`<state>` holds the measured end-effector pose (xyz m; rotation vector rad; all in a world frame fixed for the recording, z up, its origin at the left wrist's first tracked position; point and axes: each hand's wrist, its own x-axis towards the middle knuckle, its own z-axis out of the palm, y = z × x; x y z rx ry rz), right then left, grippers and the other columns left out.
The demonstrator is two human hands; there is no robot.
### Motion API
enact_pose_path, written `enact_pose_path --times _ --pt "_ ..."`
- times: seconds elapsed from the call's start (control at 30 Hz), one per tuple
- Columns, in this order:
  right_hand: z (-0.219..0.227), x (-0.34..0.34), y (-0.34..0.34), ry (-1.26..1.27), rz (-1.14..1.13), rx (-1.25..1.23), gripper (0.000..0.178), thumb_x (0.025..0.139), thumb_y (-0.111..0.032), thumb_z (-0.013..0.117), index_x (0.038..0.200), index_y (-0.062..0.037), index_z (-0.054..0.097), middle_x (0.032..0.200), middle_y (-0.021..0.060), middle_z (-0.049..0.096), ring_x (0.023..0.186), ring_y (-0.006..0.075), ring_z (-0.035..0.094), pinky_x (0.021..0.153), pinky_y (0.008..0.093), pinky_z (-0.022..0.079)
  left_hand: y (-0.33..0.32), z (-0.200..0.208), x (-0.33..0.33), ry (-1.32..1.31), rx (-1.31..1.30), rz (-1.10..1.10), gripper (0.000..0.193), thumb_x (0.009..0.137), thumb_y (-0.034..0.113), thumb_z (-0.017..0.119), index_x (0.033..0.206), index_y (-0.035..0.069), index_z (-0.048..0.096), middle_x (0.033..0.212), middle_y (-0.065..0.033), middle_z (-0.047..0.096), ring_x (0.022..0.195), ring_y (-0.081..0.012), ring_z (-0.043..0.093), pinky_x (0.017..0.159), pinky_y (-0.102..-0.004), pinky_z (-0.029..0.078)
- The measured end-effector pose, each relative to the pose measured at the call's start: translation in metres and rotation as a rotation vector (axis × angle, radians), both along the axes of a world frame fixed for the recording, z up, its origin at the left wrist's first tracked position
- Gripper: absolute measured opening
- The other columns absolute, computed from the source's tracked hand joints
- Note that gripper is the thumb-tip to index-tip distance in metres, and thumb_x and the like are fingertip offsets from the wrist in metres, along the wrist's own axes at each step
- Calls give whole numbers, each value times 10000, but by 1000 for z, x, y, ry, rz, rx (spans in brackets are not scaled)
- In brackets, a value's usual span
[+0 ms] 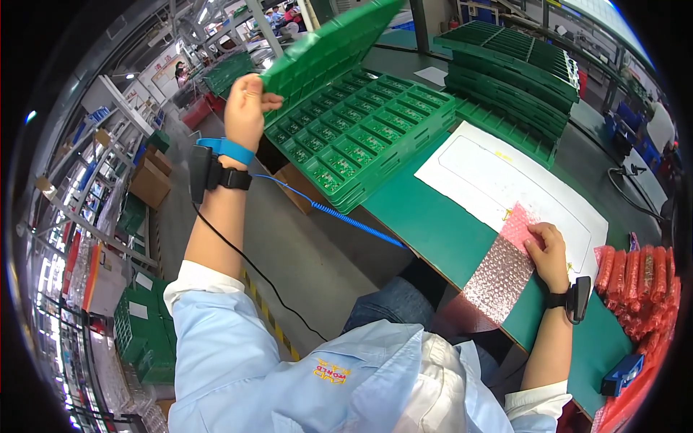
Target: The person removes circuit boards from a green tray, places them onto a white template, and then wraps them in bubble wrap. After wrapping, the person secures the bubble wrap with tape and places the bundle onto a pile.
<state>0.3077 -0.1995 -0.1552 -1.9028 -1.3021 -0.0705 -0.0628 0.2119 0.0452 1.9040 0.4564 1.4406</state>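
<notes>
At the upper left my left hand (pixel 245 112) is closed on the near left edge of a green plastic tray (pixel 328 54), which is tilted steeply up. Below it lies a stack of green compartment trays (pixel 404 150); small circuit boards (pixel 361 141) sit in the top one's cells. On the right my right hand (pixel 550 252) is closed, thumb and fingers bent at the right edge of a pink bubble wrap strip (pixel 498 278). The strip lies across a white paper sheet and the green table top, its lower end over the front edge.
Stacked green trays (pixel 509 79) stand at the back right. A white sheet (pixel 469 169) with a drawn outline lies on the table (pixel 404 209). Rolled pink bubble wrap bundles (pixel 635 278) and a blue tool-like object (pixel 622 374) are at right. A coiled blue cord (pixel 354 219) runs from my left wrist.
</notes>
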Motion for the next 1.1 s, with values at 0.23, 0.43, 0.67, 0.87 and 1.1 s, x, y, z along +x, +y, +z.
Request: enact_pose_path --times 0.23,0.43,0.67,0.87,1.1 --pt "9 -5 0 28 9 -29 251 779 -60 706 1018 -17 641 1031 128 624 941 274 594 814 333 480 -15 20 -17 81 321 111 394 1013 345 494 1131 -29 525 988 -101 576 831 -191 660 752 -305 540" --pt "8 -3 -2 27 10 -30 271 777 -51 700 1039 -20 640 1048 126 615 961 280 585 827 333 473 -29 14 -65 201 534 310 373 1022 317 478 1111 -41 532 1021 -111 574 860 -185 656 774 -299 532" --pt "14 -8 -1 47 5 -81 278 786 -34 680 1060 -19 636 1076 118 597 968 262 577 832 320 467 15 -7 -158 265 561 711 342 1011 288 498 1092 -41 545 1037 -144 576 914 -239 617 831 -338 493" --pt "9 -9 3 86 -37 -45 240 791 -41 683 1025 -9 641 1027 99 611 886 232 571 771 305 468 99 -25 -160 332 764 865 247 961 187 539 1087 -24 557 1094 -190 573 1048 -361 534 953 -420 401" --pt "10 -13 6 94 -92 -85 200 823 -8 645 1021 -2 625 1047 96 592 938 222 565 815 291 459 215 -70 -115 338 715 637 221 965 175 518 1077 -4 580 1082 -182 591 1058 -359 541 953 -412 413"
